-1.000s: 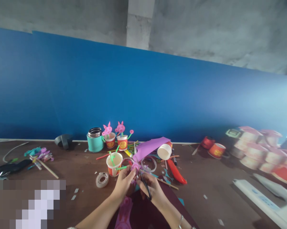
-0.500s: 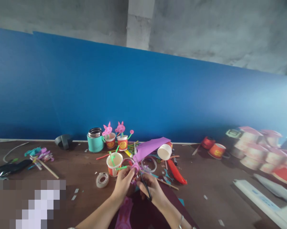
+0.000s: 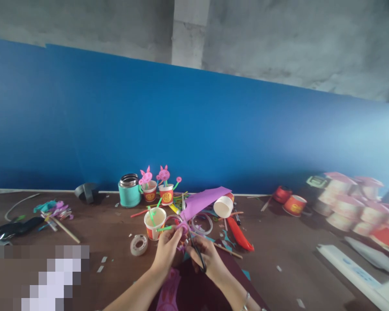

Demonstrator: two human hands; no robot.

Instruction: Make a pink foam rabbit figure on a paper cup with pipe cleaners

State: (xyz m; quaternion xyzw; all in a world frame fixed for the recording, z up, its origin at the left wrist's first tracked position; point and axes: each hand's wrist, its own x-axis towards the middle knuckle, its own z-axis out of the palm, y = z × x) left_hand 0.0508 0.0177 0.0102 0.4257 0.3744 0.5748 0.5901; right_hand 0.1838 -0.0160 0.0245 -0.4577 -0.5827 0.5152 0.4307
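Between the fingers of my left hand (image 3: pixel 167 247) is a small pink paper piece (image 3: pixel 182 226). My right hand (image 3: pixel 207 255) is closed around the black handles of a pair of scissors (image 3: pixel 198 254), whose blades point up at the pink piece. Just beyond both hands lies a purple paper sheet (image 3: pixel 200 203). Left of my hands stands a paper cup (image 3: pixel 155 220) with green straws in it. Behind it, two small paper cups (image 3: pixel 166 195) carry pink paper pig faces. Below my hands, pink paper with drawn lines (image 3: pixel 169 291) lies on a dark sheet (image 3: pixel 197 287).
A tape roll (image 3: pixel 139 245) and a turquoise jar (image 3: pixel 129 191) are on the left of the brown table. A tipped paper cup (image 3: pixel 223 205) and a red plastic item (image 3: pixel 240 234) lie right of the purple sheet. Stacked cups (image 3: pixel 345 203) and a white power strip (image 3: pixel 349 272) stand far right.
Very little differs. My hands stay in nearly the same place, with the scissors still at the pink paper piece; the view has shifted slightly.
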